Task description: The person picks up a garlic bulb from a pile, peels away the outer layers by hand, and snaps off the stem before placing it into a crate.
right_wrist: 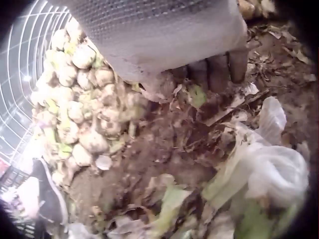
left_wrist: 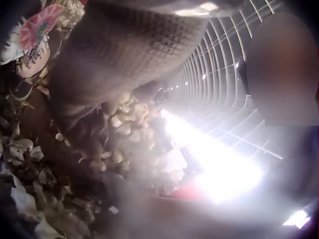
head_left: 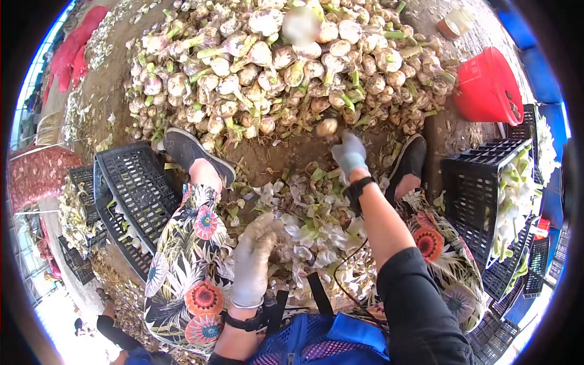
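Garlic bulbs with cut green stems form a large pile, also visible in the right wrist view as a heap. My gloved right hand reaches down at the pile's near edge, its fingers extended low over the soil. Just beyond its fingertips is a blurred single bulb, with no grip on it visible. Between the legs, my gloved left hand is held above loose peelings, fingers loosely bent, no held object plainly visible. It looms dark and blurred in the left wrist view.
Black crates stand beside both legs, one at left and one at right with trimmed garlic. A red bucket is at the upper right, with a clear container beyond. Shoes flank the bare soil. A net sack lies far left.
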Available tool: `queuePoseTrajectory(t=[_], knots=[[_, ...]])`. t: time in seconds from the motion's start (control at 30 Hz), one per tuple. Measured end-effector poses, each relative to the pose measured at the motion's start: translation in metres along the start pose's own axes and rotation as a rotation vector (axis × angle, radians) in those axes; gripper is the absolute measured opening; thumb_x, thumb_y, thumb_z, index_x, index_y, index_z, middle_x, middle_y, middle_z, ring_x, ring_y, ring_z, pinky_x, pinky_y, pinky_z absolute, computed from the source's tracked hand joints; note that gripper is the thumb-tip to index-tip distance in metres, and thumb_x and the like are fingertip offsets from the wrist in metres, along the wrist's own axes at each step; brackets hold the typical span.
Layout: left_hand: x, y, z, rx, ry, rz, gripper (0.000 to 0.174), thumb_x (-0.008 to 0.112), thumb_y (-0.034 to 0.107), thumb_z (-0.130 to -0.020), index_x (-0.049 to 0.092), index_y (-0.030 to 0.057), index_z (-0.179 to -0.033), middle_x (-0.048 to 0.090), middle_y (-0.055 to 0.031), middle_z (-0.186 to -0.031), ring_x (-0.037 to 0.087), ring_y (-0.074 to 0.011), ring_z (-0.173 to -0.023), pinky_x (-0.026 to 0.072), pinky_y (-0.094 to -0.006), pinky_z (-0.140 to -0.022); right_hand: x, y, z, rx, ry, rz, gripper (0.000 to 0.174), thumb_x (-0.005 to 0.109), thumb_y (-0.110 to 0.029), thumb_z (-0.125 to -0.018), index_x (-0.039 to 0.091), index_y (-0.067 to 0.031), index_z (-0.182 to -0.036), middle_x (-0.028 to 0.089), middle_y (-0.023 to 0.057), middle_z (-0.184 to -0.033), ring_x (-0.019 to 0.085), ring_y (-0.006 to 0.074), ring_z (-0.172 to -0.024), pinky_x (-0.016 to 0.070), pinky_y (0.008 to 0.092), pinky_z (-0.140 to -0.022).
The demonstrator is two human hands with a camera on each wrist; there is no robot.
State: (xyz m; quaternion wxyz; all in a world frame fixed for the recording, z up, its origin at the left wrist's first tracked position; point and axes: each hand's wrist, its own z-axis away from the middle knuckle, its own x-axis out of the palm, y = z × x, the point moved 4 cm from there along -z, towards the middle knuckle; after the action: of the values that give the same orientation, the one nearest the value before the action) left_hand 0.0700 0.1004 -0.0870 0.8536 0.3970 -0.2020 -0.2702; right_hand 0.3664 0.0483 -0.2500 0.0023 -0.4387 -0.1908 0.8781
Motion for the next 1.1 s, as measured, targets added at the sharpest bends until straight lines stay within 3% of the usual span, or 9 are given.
queuePoseTrajectory(t=[0.07,0.27,0.4,0.47,0.53,0.73,0.77,0.9,1.1], knots=[[0.005,0.002,0.000,-0.019,-0.014,0.003,0.051,0.058,0.015,-0.098,0.041,-0.0008,-0.144,0.057,-0.0149,-0.127,0.061,-0.0197,-0.105,0.0495,-0.0354,-0.094,0.019,0.023,0.022,-0.228,0.091,-0.151,0.033,0.063,-0.012,-0.080,0.070,-0.0073,-0.112,0.065,0.0187,-0.121,0.063,0.0365,-0.109,0.0496,0.0418,-0.095],[0.021,0.021,0.015,0.733,-0.013,-0.883,0.073,0.075,0.011,-0.083,0.037,0.0002,-0.145,0.050,-0.0210,-0.137,0.048,-0.0287,-0.129,0.0450,-0.0387,-0.102,-0.051,-0.019,0.201,-0.793,-0.314,-0.526,0.045,0.060,0.012,-0.076,0.070,-0.0059,-0.117,0.072,0.0124,-0.105,0.070,0.0254,-0.095,0.0544,0.0323,-0.086],[0.022,0.018,0.040,0.553,-0.147,-0.569,0.063,0.074,0.001,-0.078,0.047,0.0006,-0.134,0.058,-0.0197,-0.122,0.062,-0.0306,-0.107,0.0499,-0.0371,-0.095,-0.071,-0.017,0.256,-0.866,-0.118,-0.613,0.042,0.055,0.014,-0.078,0.072,-0.0073,-0.110,0.070,0.0097,-0.100,0.068,0.0197,-0.099,0.0527,0.0305,-0.087],[0.023,0.023,0.057,0.618,-0.136,-0.596,0.057,0.077,0.006,-0.078,0.050,0.0010,-0.128,0.060,-0.0187,-0.119,0.064,-0.0305,-0.104,0.0513,-0.0375,-0.091,-0.076,0.007,0.256,-0.520,-0.231,-1.405,0.035,0.048,0.012,-0.084,0.072,-0.0036,-0.105,0.070,0.0093,-0.099,0.067,0.0188,-0.098,0.0516,0.0329,-0.090],[0.024,0.028,0.070,0.687,-0.027,-0.686,0.056,0.079,0.011,-0.079,0.051,0.0016,-0.127,0.063,-0.0147,-0.112,0.062,-0.0234,-0.100,0.0503,-0.0344,-0.089,-0.078,0.032,0.260,0.039,-0.154,-1.529,0.030,0.040,0.007,-0.095,0.070,0.0042,-0.099,0.070,0.0090,-0.097,0.065,0.0132,-0.087,0.0530,0.0290,-0.080],[0.050,0.027,0.100,0.958,0.036,-0.772,0.061,0.083,0.021,-0.076,0.053,0.0017,-0.125,0.062,-0.0197,-0.109,0.062,-0.0390,-0.097,0.0513,-0.0404,-0.087,-0.041,0.020,0.300,-0.428,0.027,-1.132,0.022,0.059,-0.013,-0.099,0.070,0.0044,-0.091,0.066,0.0011,-0.076,0.054,0.0056,-0.075,0.0443,0.0255,-0.063],[0.051,0.027,0.103,0.996,0.047,-0.792,0.060,0.082,0.024,-0.080,0.053,0.0005,-0.126,0.063,-0.0158,-0.108,0.064,-0.0307,-0.097,0.0515,-0.0369,-0.088,-0.008,0.043,0.278,-0.191,-0.218,-1.397,0.021,0.060,-0.014,-0.098,0.071,0.0036,-0.094,0.059,-0.0030,-0.068,0.048,0.0040,-0.068,0.0403,0.0261,-0.055],[0.048,0.027,0.107,0.566,-0.228,-0.241,0.056,0.073,0.019,-0.089,0.049,-0.0024,-0.135,0.060,-0.0055,-0.112,0.057,-0.0111,-0.101,0.0492,-0.0277,-0.090,-0.051,0.034,0.319,-0.369,-0.100,-1.218,0.022,0.058,-0.012,-0.099,0.070,0.0052,-0.104,0.058,-0.0051,-0.070,0.050,0.0040,-0.067,0.0413,0.0254,-0.054],[0.055,0.025,0.112,0.516,-0.275,-0.176,0.042,0.062,0.013,-0.095,0.050,-0.0033,-0.132,0.060,-0.0056,-0.109,0.058,-0.0104,-0.094,0.0500,-0.0267,-0.086,-0.068,0.031,0.335,-0.261,-0.308,-1.456,0.020,0.057,-0.008,-0.098,0.068,0.0047,-0.109,0.070,0.0027,-0.101,0.063,0.0076,-0.086,0.0519,0.0221,-0.076]])
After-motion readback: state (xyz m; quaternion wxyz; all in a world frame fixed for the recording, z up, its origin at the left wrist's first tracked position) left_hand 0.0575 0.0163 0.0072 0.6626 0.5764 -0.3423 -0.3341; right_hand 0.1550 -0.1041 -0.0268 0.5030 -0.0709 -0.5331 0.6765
